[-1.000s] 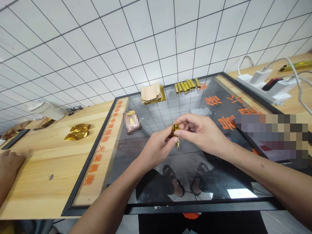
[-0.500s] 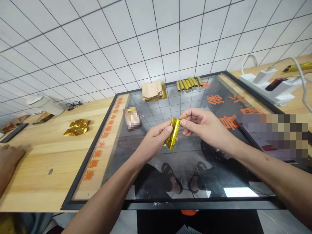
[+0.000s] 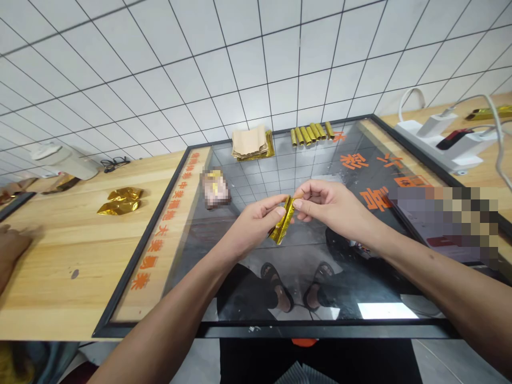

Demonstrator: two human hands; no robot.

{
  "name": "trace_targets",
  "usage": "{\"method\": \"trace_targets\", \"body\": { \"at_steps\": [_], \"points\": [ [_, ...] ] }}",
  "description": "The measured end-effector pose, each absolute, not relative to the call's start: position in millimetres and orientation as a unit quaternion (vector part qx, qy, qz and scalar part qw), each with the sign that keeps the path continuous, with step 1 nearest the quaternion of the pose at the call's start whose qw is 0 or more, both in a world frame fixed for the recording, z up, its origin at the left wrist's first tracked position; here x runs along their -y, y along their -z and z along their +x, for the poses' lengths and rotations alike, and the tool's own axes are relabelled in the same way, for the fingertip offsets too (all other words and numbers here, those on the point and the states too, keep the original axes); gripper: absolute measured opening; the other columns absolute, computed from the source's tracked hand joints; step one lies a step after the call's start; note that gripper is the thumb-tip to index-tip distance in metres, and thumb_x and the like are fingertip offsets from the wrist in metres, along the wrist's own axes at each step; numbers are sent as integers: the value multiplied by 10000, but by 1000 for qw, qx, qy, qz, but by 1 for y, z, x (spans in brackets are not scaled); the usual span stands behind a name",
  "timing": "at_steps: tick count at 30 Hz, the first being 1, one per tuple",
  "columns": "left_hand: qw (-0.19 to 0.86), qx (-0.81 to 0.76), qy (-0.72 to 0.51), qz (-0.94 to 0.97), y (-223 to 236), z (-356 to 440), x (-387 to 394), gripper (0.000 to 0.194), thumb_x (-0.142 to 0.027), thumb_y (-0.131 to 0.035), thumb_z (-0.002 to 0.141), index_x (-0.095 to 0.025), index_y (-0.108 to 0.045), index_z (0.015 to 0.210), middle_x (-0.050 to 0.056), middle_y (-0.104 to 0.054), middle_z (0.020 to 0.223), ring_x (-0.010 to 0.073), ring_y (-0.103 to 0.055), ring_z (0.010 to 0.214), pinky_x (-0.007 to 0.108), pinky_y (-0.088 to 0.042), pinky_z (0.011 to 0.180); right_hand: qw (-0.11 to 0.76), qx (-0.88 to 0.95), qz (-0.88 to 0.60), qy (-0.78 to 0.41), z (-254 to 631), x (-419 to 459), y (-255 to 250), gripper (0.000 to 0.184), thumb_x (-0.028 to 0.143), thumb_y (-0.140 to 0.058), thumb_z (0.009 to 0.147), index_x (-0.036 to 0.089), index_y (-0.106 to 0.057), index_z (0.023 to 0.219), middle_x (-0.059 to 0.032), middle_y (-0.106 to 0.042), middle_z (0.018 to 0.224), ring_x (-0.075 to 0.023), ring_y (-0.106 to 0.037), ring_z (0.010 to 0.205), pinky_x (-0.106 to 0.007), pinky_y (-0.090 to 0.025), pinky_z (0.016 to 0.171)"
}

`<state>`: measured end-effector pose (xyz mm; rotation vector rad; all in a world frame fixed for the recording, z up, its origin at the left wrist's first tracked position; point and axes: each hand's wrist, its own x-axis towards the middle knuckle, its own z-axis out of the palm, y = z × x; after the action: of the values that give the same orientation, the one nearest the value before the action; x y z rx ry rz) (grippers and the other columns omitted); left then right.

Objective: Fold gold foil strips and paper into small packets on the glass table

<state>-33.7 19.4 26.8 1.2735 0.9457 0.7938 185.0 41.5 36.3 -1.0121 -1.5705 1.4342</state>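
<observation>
We pinch a narrow gold foil strip [image 3: 282,226] in the air above a black-framed glass panel [image 3: 139,245], the fingers [image 3: 280,209] of our left hand [image 3: 254,224] and right hand [image 3: 332,205] clamped on its upper end from either side. Along the panel's far edge lie rolled gold tubes [image 3: 310,134] and tan paper [image 3: 248,141] stacked on gold foil; a pixelated packet [image 3: 215,189] sits near its left edge. On the wooden table [image 3: 72,240] further left are two gold foil packets [image 3: 120,201], and another person's hand [image 3: 12,245] rests at the table's left edge
</observation>
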Motion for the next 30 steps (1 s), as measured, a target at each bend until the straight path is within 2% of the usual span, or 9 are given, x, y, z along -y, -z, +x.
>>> {"method": "trace_targets", "body": {
  "at_steps": [4, 8, 11, 14, 19, 25, 30],
  "points": [
    [633, -422, -353, 544, -25, -34, -20, 664, -517, -759, 959, -165, -638, 1508, 111, -799, 1109, 212, -730, 918, 332, -597, 810, 378, 620, -394, -563, 186, -42, -34, 266, 403, -863, 861, 198, -703, 914, -17, -755, 764, -159, -727, 726, -269, -583, 664],
    [639, -402, -353, 553, -28, -32, -21, 546, -527, -719, 979, -177, -721, 1398, 98, -798, 1106, 194, -721, 898, 329, -614, 815, 373, 624, -392, -564, 186, -43, -34, 244, 399, -835, 889, 195, -707, 928, -23, -769, 793, -153, -734, 741, -264, -584, 681],
    [648, -405, -360, 534, -30, -30, -21, 526, -531, -728, 967, -180, -741, 1359, 99, -795, 1104, 207, -727, 919, 334, -620, 807, 371, 624, -392, -565, 186, -44, -35, 264, 423, -843, 879, 199, -706, 908, -24, -771, 782, -157, -731, 731, -273, -591, 677],
    [646, -426, -365, 518, -29, -31, -21, 594, -537, -767, 942, -173, -701, 1407, 106, -784, 1105, 222, -730, 941, 355, -621, 818, 372, 625, -399, -558, 187, -44, -36, 267, 423, -854, 860, 202, -706, 886, -20, -756, 765, -163, -729, 727, -280, -598, 672],
    [631, -430, -351, 541, -25, -35, -22, 720, -448, -860, 859, -171, -624, 1481, 48, -740, 927, 173, -688, 781, 302, -558, 703, 381, 626, -410, -543, 188, -45, -37, 263, 419, -852, 855, 198, -714, 888, -29, -749, 805, -170, -735, 744, -284, -606, 685],
    [579, -452, -361, 575, -25, -35, -24, 669, -333, -862, 812, -142, -650, 1417, -14, -666, 819, 119, -602, 684, 271, -495, 666, 365, 615, -456, -530, 188, -45, -37, 334, 475, -889, 816, 193, -710, 827, -27, -736, 741, -157, -704, 684, -267, -583, 647],
    [550, -466, -365, 589, -16, -36, -30, 518, -364, -776, 876, -139, -710, 1338, 26, -722, 884, 131, -618, 725, 262, -472, 666, 338, 614, -472, -536, 192, -52, -25, 241, 348, -881, 781, 195, -698, 817, -26, -735, 722, -155, -696, 678, -257, -559, 625]
  ]
}}
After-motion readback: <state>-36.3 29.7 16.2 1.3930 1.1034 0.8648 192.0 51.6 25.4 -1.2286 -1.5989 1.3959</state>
